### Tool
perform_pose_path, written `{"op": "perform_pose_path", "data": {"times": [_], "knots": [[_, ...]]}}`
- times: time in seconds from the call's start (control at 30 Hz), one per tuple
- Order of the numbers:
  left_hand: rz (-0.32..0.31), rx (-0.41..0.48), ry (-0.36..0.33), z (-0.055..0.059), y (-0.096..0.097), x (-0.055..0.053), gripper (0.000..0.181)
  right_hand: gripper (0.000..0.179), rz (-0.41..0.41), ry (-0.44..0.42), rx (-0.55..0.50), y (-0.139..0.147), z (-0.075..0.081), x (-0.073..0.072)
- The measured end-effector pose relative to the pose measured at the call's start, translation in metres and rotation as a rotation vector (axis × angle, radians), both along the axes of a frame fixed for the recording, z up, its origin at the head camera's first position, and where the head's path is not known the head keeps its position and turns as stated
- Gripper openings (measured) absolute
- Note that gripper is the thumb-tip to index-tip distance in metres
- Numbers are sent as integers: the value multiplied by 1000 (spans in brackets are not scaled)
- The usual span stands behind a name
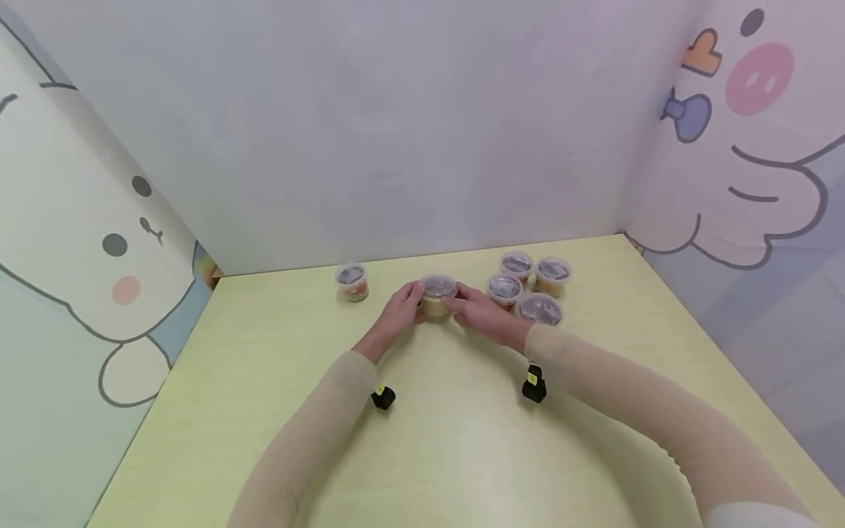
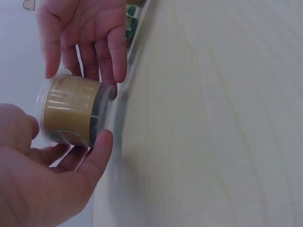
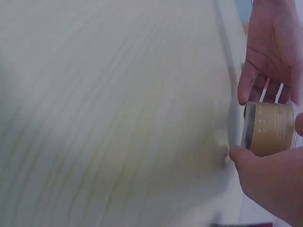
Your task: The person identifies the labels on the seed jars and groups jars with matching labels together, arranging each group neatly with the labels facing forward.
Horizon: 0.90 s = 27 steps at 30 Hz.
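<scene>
A small round plastic tub (image 1: 436, 309) with a tan label and a see-through lid is between both hands near the back of the table. My left hand (image 1: 400, 308) grips it from the left, with fingers and thumb round its side. From the other side my right hand (image 1: 487, 315) holds the same tub, fingers along its wall. In the left wrist view the tan label of the tub (image 2: 71, 111) and its dark lower band show between the two hands. The right wrist view shows the tub (image 3: 271, 128) partly covered by the right hand (image 3: 270, 177).
Several similar lidded tubs, among them one at the back (image 1: 553, 276) and one in front (image 1: 541, 309), cluster just right of the right hand. Another tub (image 1: 353, 282) stands alone to the left. A pale curtain (image 1: 409, 147) rises behind the yellowish table (image 1: 449, 455).
</scene>
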<state>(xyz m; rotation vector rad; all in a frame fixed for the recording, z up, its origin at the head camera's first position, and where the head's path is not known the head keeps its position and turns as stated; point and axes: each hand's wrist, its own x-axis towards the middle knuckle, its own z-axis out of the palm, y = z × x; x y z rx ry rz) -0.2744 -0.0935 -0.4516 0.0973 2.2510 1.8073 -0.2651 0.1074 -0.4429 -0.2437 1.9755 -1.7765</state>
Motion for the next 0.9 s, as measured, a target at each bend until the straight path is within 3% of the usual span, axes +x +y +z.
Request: {"op": "perform_pose_path", "data": {"times": [0.17, 0.5, 0.9], "knots": [[-17, 30, -37, 9, -5, 6, 58, 66, -34, -27, -56, 0, 5, 10], [-94, 37, -10, 30, -14, 23, 61, 69, -43, -29, -110, 3, 31, 25], [-180, 54, 31, 44, -27, 33, 57, 73, -19, -127, -196, 12, 47, 26]]}}
